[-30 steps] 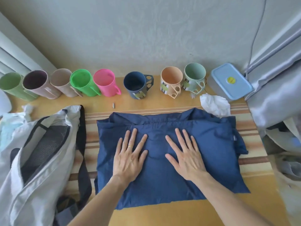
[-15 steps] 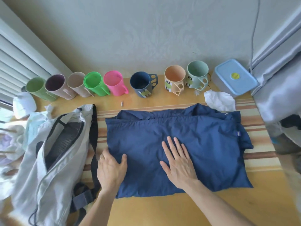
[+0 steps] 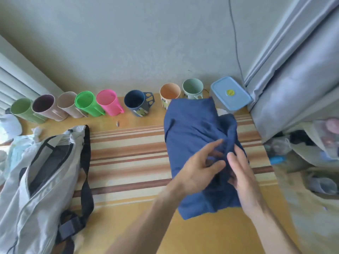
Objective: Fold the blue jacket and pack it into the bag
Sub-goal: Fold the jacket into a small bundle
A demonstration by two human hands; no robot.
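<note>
Jacket point(image 3: 190, 132) lies folded, long axis running away from the person, directly under both hands point(image 3: 218, 167). Fingers loosely spread on its right edge, no firm pinch visible. Bag point(image 3: 42, 173) is well left, left hand point(image 3: 199, 169) nearer.

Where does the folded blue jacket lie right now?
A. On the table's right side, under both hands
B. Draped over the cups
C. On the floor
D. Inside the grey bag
A: the blue jacket lies on the table, both hands on it, apart from the bag.

Eight cups point(image 3: 108, 104) along the wall, one lidded box point(image 3: 230, 93), one jacket point(image 3: 194, 129), one bag point(image 3: 45, 171), two hands point(image 3: 197, 169).
</note>
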